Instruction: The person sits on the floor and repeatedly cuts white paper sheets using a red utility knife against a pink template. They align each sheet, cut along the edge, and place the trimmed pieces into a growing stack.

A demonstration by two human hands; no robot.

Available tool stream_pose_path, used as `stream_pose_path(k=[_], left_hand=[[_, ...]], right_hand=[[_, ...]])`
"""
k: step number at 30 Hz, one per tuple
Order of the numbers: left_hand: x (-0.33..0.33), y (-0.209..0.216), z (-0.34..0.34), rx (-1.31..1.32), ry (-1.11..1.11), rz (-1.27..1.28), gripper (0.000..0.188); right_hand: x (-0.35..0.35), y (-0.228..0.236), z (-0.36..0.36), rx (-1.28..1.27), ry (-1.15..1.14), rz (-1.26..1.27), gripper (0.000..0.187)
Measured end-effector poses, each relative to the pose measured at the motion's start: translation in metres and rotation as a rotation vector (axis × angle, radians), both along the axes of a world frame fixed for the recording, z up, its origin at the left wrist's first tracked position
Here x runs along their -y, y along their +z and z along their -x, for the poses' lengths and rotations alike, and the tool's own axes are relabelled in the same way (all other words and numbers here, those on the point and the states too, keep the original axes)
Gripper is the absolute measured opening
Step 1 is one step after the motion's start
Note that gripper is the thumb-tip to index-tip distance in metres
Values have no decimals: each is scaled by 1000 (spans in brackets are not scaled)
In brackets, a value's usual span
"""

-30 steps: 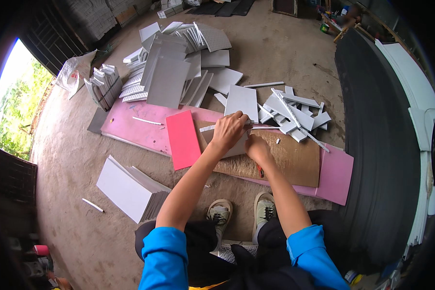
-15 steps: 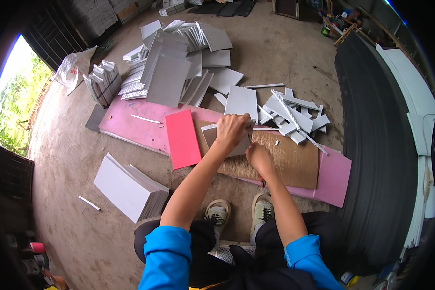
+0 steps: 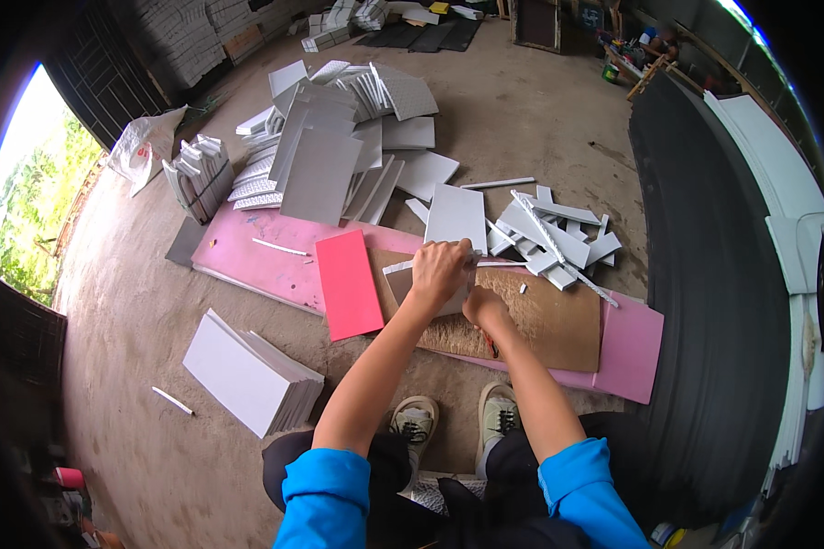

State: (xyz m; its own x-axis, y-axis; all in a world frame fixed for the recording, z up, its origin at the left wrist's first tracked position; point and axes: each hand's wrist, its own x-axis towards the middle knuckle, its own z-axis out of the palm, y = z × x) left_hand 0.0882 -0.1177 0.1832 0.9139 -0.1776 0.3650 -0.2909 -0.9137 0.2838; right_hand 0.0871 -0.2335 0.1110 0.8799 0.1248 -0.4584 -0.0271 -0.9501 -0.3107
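Observation:
My left hand (image 3: 439, 271) is closed over a grey foam sheet (image 3: 450, 305), pressing it to the brown board (image 3: 549, 322). Just to its right, my right hand (image 3: 487, 309) is closed around a cutter knife (image 3: 492, 346); only its orange-and-dark end shows below the fist. The blade's tip is mostly hidden between the hands. Beyond my left hand lies a pale foam sheet (image 3: 456, 215). A thin white strip (image 3: 504, 264) extends right from the work. Left of the grey sheet lies a flat red-pink sheet (image 3: 349, 285).
A long pink foam slab (image 3: 275, 233) lies under the board. Farther off are a heap of grey sheets (image 3: 320, 174) and a pile of white offcuts (image 3: 558, 238). A stack of white sheets (image 3: 247, 371) stands at left. Large black sheets (image 3: 705, 302) line the right side.
The scene sits slightly lower in the picture. My right hand has drawn a little closer to me relative to my left hand, which keeps its place on the grey sheet.

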Motion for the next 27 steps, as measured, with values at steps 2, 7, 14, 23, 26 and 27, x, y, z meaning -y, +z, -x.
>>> stream_pose_path(k=[2, 7, 14, 23, 26, 27], left_hand=[[1, 3, 3, 36, -49, -34, 13], [-3, -3, 3, -15, -41, -86, 15], [-3, -2, 3, -53, -40, -99, 22], [-22, 6, -14, -98, 2, -41, 25], [-27, 22, -17, -173, -42, 86, 35], [-33, 22, -18, -160, -60, 155, 36]], right_hand=[[6, 6, 12, 15, -22, 0, 32], [6, 14, 40, 65, -57, -94, 34], [9, -53, 25, -270, -81, -123, 30], [40, -66, 40, -199, -284, -289, 33], [69, -49, 9, 327, -460, -435, 28], [69, -38, 0, 355, -351, -510, 25]])
